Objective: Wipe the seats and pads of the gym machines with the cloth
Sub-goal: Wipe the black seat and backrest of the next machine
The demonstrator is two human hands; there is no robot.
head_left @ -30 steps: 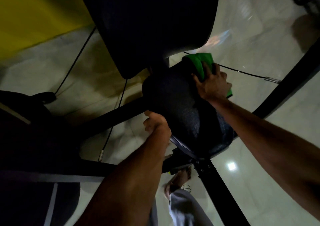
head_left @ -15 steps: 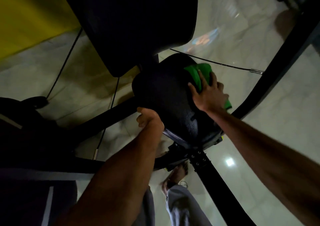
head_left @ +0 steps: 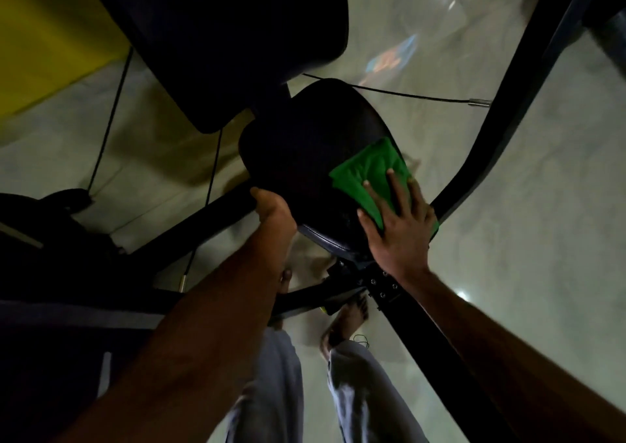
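A black padded seat of a gym machine sits in the middle of the view. Above it hangs a large black back pad. My right hand lies flat with spread fingers on a folded green cloth, pressing it onto the seat's right front part. My left hand grips the seat's left front edge, fingers curled under it.
Black frame bars curve up at the right and cross below the seat. Thin steel cables run behind the seat. Another dark machine fills the left. The floor is pale glossy tile; my legs and feet show below.
My right hand has drawn the green cloth from the seat's far right edge back toward the near right part. My left hand has kept its hold on the seat's edge.
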